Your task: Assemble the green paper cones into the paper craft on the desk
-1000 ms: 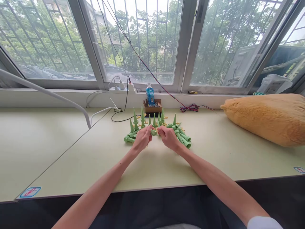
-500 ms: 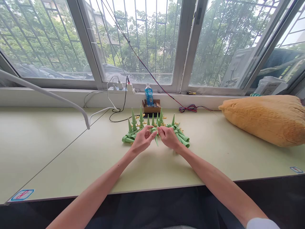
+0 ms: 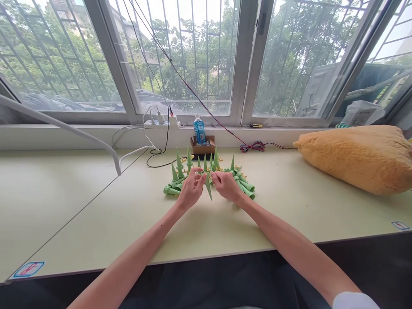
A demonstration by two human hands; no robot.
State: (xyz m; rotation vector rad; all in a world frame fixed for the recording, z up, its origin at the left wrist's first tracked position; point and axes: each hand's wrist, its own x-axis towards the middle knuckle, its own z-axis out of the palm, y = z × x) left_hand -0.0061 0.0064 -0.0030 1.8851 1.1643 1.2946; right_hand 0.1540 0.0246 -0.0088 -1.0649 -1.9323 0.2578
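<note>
My left hand [image 3: 189, 189] and my right hand [image 3: 226, 185] meet over the pale green table [image 3: 135, 214], both pinching one green cone-shaped spike [image 3: 208, 187] whose tip points down toward me. Behind the hands stand several upright green spikes [image 3: 188, 158] with small yellow fittings. More green spikes lie on their sides in a pile at the left [image 3: 170, 188] and at the right [image 3: 245, 185] of the hands.
A small cardboard box [image 3: 203, 148] with a blue-labelled water bottle [image 3: 199, 130] stands by the window sill. Cables and a power strip [image 3: 160, 123] lie at the back. A large orange plush cushion [image 3: 354, 154] fills the right. A white tube [image 3: 64, 128] crosses the left.
The green spike between my hands has turned from lying crosswise to pointing tip down toward me. My left fingers have shifted their hold on it.
</note>
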